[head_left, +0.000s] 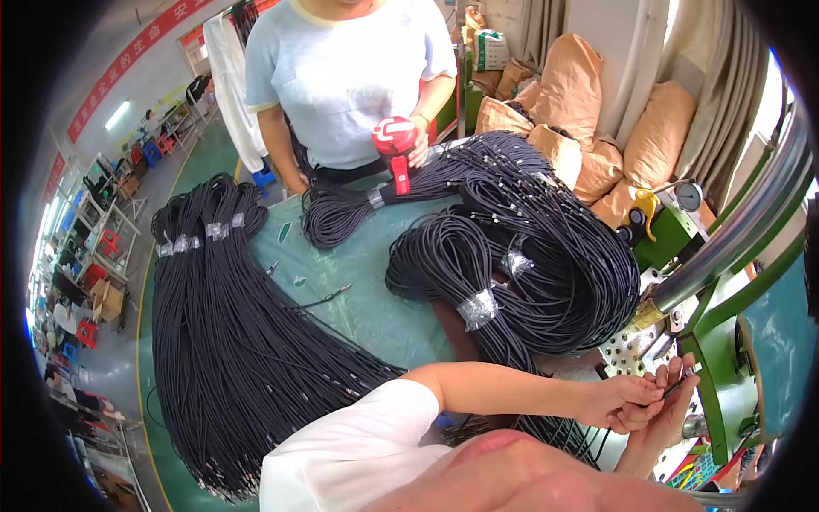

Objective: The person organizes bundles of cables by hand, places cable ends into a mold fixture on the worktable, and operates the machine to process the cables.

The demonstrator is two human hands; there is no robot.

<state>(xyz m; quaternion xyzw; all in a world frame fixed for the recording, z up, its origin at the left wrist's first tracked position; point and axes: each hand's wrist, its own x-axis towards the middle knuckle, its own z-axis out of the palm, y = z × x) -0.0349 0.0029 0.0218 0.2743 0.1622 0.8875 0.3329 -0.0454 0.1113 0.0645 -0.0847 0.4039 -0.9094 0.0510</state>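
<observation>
My left hand (633, 403) is closed at the right, beside the green machine, with its fingers pinched together. Right against it is my right hand (676, 408), its fingers curled up around the same small spot. Between the fingers of both hands shows a thin black cable end (673, 389); its tip is too small to make out. Black cables (589, 439) run below my left forearm. Close to the hands stands a green machine (706, 401) with a metal plate full of holes (627, 352).
Coiled bundles of black cable (546, 256) and a long bundle (230, 324) lie on the green table (375, 320). Across it, a person (350, 85) holds a red-lidded bottle (395, 145). Brown sacks (567, 90) are piled behind. A thick metal cylinder (725, 230) slants above the machine.
</observation>
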